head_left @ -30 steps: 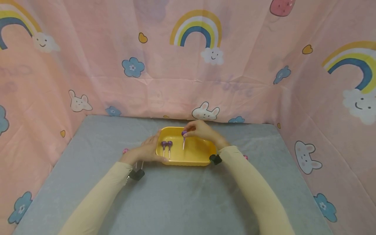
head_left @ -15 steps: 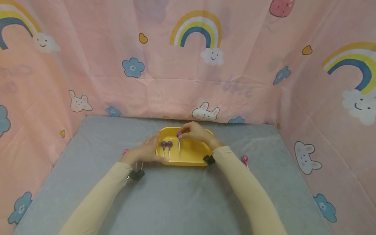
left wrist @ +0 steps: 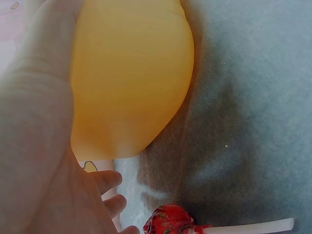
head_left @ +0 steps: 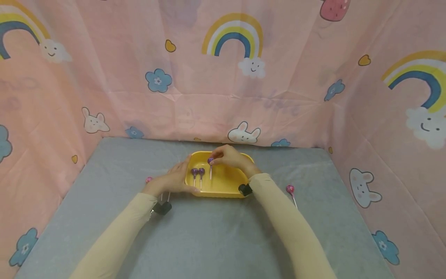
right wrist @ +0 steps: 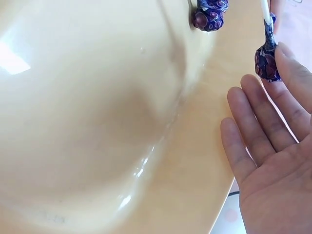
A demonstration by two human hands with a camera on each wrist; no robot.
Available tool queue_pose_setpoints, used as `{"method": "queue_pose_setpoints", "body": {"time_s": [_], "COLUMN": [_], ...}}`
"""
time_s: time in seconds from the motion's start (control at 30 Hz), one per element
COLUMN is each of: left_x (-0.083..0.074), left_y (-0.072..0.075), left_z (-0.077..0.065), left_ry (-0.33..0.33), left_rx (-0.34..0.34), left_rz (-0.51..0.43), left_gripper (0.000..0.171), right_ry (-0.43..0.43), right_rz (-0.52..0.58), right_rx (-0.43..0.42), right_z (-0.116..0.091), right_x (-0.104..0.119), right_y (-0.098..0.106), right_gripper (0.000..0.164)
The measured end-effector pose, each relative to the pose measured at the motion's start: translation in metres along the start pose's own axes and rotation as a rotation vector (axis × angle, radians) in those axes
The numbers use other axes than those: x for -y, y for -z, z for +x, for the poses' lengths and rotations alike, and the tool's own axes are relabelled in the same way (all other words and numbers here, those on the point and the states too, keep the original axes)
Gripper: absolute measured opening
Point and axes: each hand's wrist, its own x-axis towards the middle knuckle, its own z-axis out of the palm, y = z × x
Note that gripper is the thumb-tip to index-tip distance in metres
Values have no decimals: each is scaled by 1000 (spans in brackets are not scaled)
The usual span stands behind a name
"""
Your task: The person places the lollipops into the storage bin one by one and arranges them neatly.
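Over the yellow tray (head_left: pixel 226 185), my right hand (head_left: pixel 231 158) pinches a purple-wrapped lollipop (right wrist: pixel 267 62) by its head between thumb and index finger. Its white stick points toward me in the head view, and the other fingers are spread. Two more purple lollipops (head_left: pixel 201 171) lie side by side in the tray's left part. My left hand (head_left: pixel 174 179) rests against the tray's left end, fingers extended along the side and thumb at the front corner. Close below that hand in the left wrist view is a red-wrapped lollipop (left wrist: pixel 169 220).
Right of the tray, a pink-red lollipop (head_left: pixel 290 189) lies on the grey tabletop (head_left: pixel 216 236), its stick partly behind the right sleeve. Left of the tray, a pink lollipop head (head_left: pixel 149 179) and sticks are mostly hidden by my left hand. A pink printed cloth (head_left: pixel 209 97) surrounds the table.
My right hand has moved left over the tray with the purple lollipop, nearer the two lying there. The pink-red lollipop at the right has come out from behind the sleeve. My left hand stays put.
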Motion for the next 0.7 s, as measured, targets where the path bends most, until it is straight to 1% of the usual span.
{"method": "queue_pose_setpoints", "body": {"time_s": [0.27,0.43,0.53,0.63,0.7], "left_x": [-1,-3,-4,-5,-5], "left_y": [0,0,1,1,2], "left_z": [-1,0,-1,-3,-4], "left_ry": [-17,-14,-15,-21,-28], "left_rx": [-4,0,-2,-6,-8], "left_rz": [4,3,6,5,5], "left_gripper": [141,141,141,140,140], "right_ry": [-3,-10,-34,-29,-20], "right_rz": [-17,-20,-13,-12,-15], "right_rx": [38,67,108,157,173], "right_z": [2,0,-3,-7,-9], "right_x": [1,3,6,10,12], "right_y": [1,2,1,0,-2], "right_gripper": [22,22,22,23,23]}}
